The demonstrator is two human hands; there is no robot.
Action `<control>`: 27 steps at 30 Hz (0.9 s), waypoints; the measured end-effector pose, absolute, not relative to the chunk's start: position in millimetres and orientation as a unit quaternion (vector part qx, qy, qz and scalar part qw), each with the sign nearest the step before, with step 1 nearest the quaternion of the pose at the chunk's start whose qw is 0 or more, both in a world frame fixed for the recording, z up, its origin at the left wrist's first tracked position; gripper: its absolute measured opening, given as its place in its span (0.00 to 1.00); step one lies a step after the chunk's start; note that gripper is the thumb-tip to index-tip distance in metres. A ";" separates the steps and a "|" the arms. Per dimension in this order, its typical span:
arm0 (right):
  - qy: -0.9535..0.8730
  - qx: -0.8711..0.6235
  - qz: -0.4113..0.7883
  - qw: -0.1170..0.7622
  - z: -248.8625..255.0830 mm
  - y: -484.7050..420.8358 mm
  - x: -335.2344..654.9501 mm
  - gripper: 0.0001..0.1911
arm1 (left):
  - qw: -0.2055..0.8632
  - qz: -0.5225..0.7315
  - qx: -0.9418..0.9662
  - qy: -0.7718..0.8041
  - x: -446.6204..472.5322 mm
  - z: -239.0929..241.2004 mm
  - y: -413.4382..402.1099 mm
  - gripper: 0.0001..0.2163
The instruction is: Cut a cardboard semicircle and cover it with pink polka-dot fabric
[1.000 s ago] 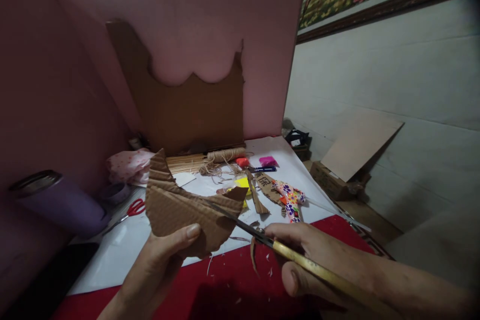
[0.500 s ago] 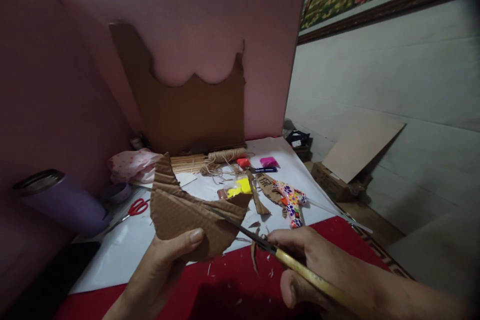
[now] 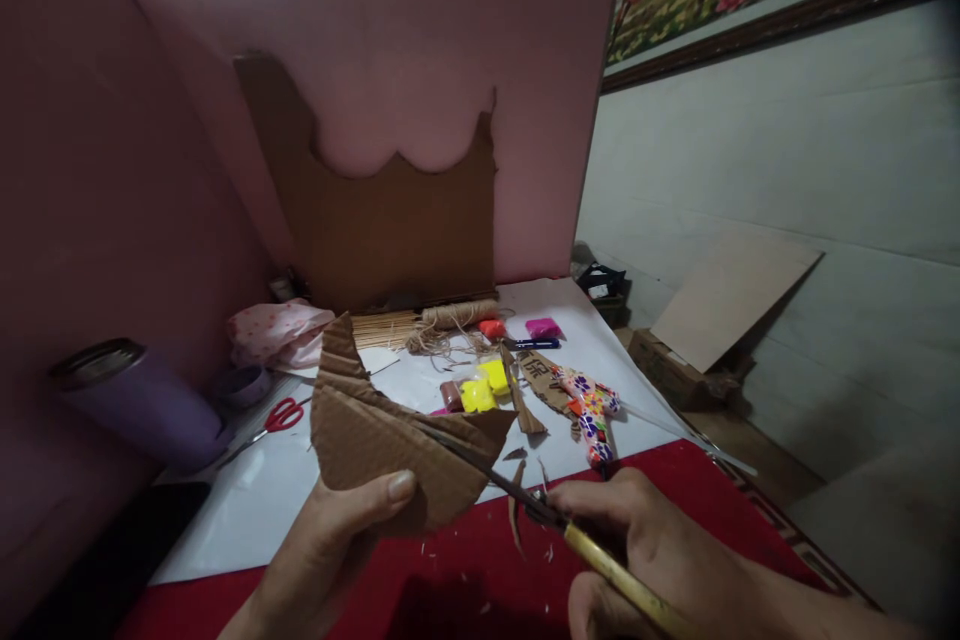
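Note:
My left hand (image 3: 330,545) grips a curved piece of brown corrugated cardboard (image 3: 375,430) from below, thumb pressed on its front face. My right hand (image 3: 660,555) is closed around brass-handled scissors (image 3: 525,500), whose dark blades lie across the cardboard's right part. A thin cardboard strip (image 3: 516,520) hangs down beside the blades. Small cardboard crumbs lie on the red cloth (image 3: 450,590) beneath.
A white sheet (image 3: 300,480) on the table carries red-handled scissors (image 3: 274,418), a twine spool (image 3: 457,313), thin sticks, coloured clay blocks (image 3: 480,390), a flower-patterned glue gun (image 3: 592,410) and cardboard scraps. A cut cardboard panel (image 3: 397,230) leans on a pink board. A purple cylinder (image 3: 142,400) lies at the left.
My right hand and the brass scissors have drawn lower and nearer to me. The cardboard has shifted slightly right and down with my left hand. The view has drifted a little.

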State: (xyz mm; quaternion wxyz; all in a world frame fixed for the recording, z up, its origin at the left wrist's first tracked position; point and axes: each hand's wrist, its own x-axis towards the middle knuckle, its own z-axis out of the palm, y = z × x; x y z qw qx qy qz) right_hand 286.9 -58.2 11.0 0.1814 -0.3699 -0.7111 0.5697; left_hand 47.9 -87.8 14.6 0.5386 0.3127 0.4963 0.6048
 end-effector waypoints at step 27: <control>-0.738 -0.322 0.575 0.146 11.3 -53.5 280.8 0.31 | 0.587 0.554 0.333 0.487 43.3 2.1 -89.5 0.24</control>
